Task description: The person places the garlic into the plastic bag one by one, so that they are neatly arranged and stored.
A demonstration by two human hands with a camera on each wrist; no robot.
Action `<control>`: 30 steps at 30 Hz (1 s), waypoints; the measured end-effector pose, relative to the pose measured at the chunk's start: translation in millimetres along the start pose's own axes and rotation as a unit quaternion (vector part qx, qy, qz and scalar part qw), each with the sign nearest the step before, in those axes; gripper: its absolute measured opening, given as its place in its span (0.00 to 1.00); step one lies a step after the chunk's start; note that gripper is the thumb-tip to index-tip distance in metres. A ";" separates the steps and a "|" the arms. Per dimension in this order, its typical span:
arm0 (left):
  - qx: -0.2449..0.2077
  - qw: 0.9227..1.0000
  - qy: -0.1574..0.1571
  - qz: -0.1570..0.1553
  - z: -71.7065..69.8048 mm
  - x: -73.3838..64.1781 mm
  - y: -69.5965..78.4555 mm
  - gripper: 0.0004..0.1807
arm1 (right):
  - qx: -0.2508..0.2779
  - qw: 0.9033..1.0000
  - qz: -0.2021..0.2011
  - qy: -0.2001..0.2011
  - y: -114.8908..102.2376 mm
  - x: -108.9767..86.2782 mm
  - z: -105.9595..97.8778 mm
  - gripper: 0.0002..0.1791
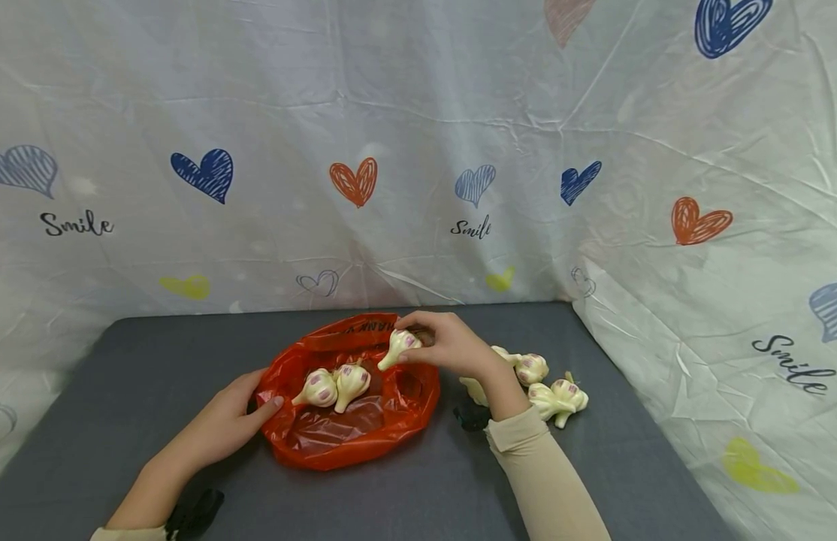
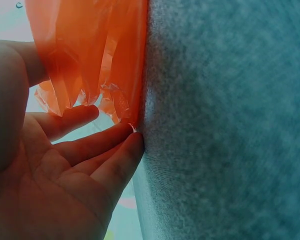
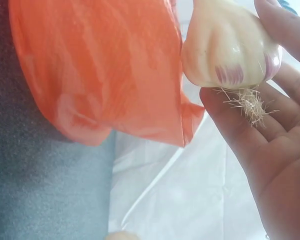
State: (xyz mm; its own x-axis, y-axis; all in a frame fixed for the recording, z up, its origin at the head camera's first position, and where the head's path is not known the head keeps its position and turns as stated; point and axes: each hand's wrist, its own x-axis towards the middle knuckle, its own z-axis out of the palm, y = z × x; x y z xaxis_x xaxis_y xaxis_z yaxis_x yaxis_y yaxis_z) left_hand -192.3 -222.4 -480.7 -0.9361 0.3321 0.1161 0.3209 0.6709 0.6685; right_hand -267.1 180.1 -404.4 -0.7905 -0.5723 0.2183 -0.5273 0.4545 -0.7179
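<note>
A red plastic bag (image 1: 324, 456) lies on the grey table with its mouth spread wide. Two garlic bulbs, one on the left (image 1: 317, 388) and one beside it (image 1: 352, 384), rest inside. My left hand (image 1: 232, 413) pinches the bag's left rim, thumb on the inner side and fingers outside, low by the tabletop. Over the bag's right part, my right hand (image 1: 452, 344) holds another garlic bulb (image 1: 397, 348) between thumb and fingers, stem pointing down and left. The right wrist view shows that bulb's purple streaks and dry root tuft (image 3: 252, 104) close to the fingers.
Several more garlic bulbs (image 1: 557, 398) lie to the right of the bag, partly hidden behind the right wrist. A pale cloth (image 1: 405, 248) printed with hearts hangs behind the grey table (image 1: 188, 353) and along its right side.
</note>
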 end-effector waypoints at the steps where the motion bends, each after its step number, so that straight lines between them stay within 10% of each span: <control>1: 0.000 1.000 0.000 -0.001 -0.1 0.1 0.1 0.38 | -0.004 1.000 0.000 -0.001 -0.1 0.4 1.1 0.26; 30: -0.008 1.000 0.000 -0.003 -1.7 0.6 -1.8 0.39 | -0.070 0.996 -0.012 -0.062 0.4 11.2 31.7 0.26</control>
State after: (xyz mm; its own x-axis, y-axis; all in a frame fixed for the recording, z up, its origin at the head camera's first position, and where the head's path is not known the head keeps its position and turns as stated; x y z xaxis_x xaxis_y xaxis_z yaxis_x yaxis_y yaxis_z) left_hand -193.7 -224.5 -480.5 -0.9383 0.3271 0.1122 0.3123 0.6623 0.6811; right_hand -266.3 152.2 -423.2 -0.7371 -0.6601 0.1448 -0.5909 0.5257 -0.6119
